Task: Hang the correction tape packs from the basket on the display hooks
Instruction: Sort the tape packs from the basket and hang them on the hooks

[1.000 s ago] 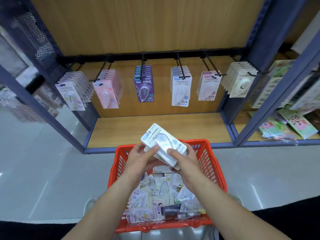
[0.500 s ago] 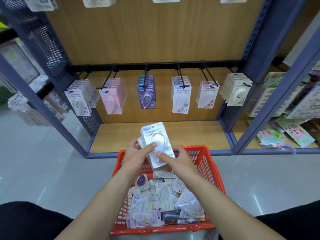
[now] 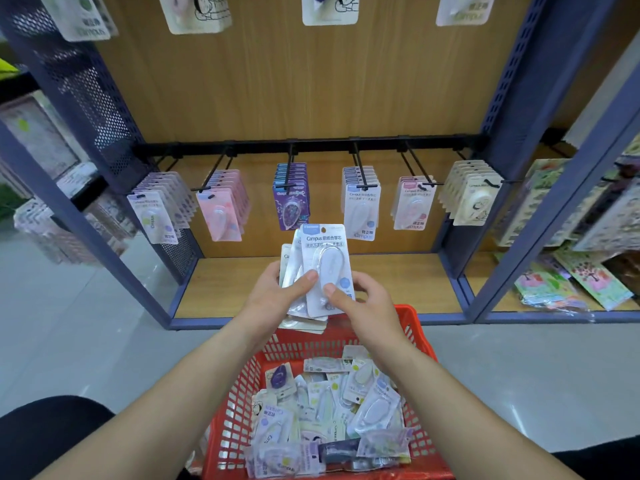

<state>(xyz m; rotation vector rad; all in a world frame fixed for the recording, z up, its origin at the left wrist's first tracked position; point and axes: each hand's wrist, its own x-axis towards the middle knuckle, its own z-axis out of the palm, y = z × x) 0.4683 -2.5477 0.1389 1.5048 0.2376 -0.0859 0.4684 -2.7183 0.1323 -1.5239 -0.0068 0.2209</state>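
My left hand (image 3: 273, 296) and my right hand (image 3: 363, 303) both grip a small fanned stack of white correction tape packs (image 3: 320, 258), held upright above the far rim of the red basket (image 3: 420, 341). The front pack has a blue header and faces me. Many more packs (image 3: 325, 410) lie jumbled in the basket. Ahead, a black rail carries several display hooks (image 3: 358, 168) with hanging packs: lilac, pink, purple, white-blue, pink-white and cream. The white-blue row (image 3: 362, 206) hangs just beyond the held stack.
A wooden shelf board (image 3: 242, 289) lies below the hooks, framed by blue metal uprights (image 3: 519, 150). More packs hang from an upper row at the top edge. Neighbouring bays left and right hold other stationery. Grey floor surrounds the basket.
Both hands have lifted the stack away from the basket and turned it from tilted to upright. My view has tipped upward, bringing the upper row of packs into sight.
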